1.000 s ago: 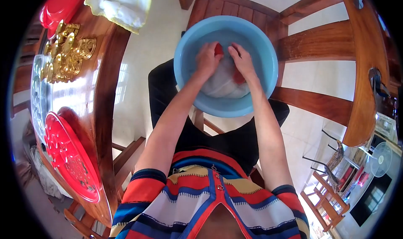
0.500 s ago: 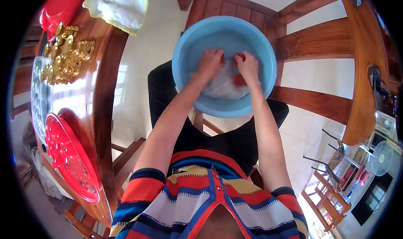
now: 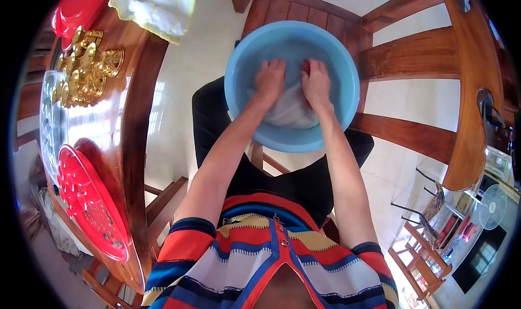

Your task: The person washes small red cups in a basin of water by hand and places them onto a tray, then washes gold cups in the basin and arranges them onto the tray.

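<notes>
A light blue plastic basin (image 3: 347, 86) of cloudy water rests on a wooden chair seat. Both hands are inside it, side by side. My left hand (image 3: 270, 81) has its fingers curled, and whatever they hold is hidden. My right hand (image 3: 316, 84) is closed around a small red object (image 3: 306, 66); only a bit of red shows by the thumb, so its kind is unclear. Pale cloth (image 3: 293, 109) lies in the water below and between the hands.
On the wooden table (image 3: 138, 92) at left are gold ornaments (image 3: 84, 70), a red moulded tray (image 3: 92, 206), a clear plastic tray (image 3: 49, 124) and a red container (image 3: 81, 10). A white cloth (image 3: 157, 8) hangs over its edge. The chair's slatted back (image 3: 412, 51) stands right of the basin.
My hands have turned in the water, right fingers now over the red object. The red bit at my left fingertips and a red patch under my right hand are out of sight.
</notes>
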A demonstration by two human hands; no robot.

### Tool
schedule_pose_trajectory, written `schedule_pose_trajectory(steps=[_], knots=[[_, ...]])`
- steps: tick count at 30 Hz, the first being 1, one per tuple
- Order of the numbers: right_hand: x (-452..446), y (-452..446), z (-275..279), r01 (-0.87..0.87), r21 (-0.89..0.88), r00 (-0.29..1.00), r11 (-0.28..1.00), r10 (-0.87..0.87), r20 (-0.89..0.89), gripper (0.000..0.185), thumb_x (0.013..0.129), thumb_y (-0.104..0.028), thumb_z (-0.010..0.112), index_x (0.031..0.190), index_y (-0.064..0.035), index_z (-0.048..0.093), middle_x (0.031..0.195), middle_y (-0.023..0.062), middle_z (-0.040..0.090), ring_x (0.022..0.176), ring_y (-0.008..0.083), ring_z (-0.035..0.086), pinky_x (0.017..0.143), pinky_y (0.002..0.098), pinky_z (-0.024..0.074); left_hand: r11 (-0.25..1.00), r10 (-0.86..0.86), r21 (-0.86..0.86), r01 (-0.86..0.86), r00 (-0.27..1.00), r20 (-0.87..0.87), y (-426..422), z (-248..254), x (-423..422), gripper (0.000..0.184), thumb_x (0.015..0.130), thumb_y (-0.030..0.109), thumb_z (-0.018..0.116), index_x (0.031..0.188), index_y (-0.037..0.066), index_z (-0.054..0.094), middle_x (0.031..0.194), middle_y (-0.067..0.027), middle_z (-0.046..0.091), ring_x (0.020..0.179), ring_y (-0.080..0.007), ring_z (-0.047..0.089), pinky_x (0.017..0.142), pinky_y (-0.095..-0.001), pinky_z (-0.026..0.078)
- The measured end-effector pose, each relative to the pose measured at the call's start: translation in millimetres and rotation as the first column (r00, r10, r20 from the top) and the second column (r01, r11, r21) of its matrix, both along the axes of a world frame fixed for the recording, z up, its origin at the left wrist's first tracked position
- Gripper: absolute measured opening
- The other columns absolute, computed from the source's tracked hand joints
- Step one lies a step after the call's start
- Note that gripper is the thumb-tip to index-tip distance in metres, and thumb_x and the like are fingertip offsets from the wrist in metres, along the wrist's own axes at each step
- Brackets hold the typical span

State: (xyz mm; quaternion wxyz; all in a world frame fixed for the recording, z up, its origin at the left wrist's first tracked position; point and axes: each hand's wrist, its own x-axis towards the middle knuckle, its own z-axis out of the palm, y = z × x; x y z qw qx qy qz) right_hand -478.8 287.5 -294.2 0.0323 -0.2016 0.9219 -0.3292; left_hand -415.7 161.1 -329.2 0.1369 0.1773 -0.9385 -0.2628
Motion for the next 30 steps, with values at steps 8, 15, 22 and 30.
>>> schedule_pose_trajectory(steps=[8, 15, 22, 30], knots=[[-5, -1, -7, -0.183, 0.175, 0.904, 0.967, 0.236, -0.357, 0.026, 0.077, -0.008, 0.061, 0.102, -0.0044, 0.056, 0.103, 0.0166, 0.054, 0.094, 0.0346, 0.053, 0.078, 0.0433, 0.0438, 0.963, 0.011, -0.268, -0.007, 1.0, 0.011, -5, 1, -1, 0.02, 0.073, 0.008, 0.058, 0.092, 0.015, 0.059, 0.093, -0.0064, 0.054, 0.091, -0.0293, 0.052, 0.068, -0.0444, 0.044], [-2, -2, -4, -0.054, 0.097, 0.862, 0.994, 0.095, -0.497, 0.032, 0.076, -0.006, 0.062, 0.107, -0.0062, 0.056, 0.106, 0.0153, 0.051, 0.095, 0.0339, 0.051, 0.078, 0.0421, 0.0427, 0.94, -0.037, -0.341, -0.02, 0.987, -0.159, -1, 21, 0, 0.02, 0.074, 0.008, 0.057, 0.092, 0.016, 0.058, 0.09, -0.0046, 0.05, 0.088, -0.0257, 0.05, 0.064, -0.0416, 0.04], [5, -6, 7, -0.009, -0.265, 0.992, 0.964, -0.025, -0.124, 0.05, 0.075, -0.01, 0.069, 0.122, -0.0109, 0.052, 0.109, 0.0157, 0.049, 0.094, 0.0308, 0.052, 0.084, 0.0374, 0.0441, 0.986, 0.059, 0.164, -0.037, 0.99, -0.129, 2, 30, 3, 0.048, 0.072, 0.011, 0.069, 0.117, 0.011, 0.053, 0.103, -0.0106, 0.052, 0.097, -0.0337, 0.054, 0.078, -0.0439, 0.047], [1, -11, 4, 0.27, -0.575, 0.919, 0.772, -0.028, 0.393, 0.047, 0.08, -0.026, 0.068, 0.116, 0.0, 0.052, 0.104, 0.0155, 0.062, 0.097, 0.0237, 0.059, 0.086, 0.0341, 0.045, 0.927, -0.066, 0.353, 0.127, 0.981, -0.181, 2, 25, -2, 0.049, 0.074, 0.012, 0.069, 0.119, 0.007, 0.052, 0.109, -0.0162, 0.057, 0.097, -0.0338, 0.057, 0.082, -0.0411, 0.048]])
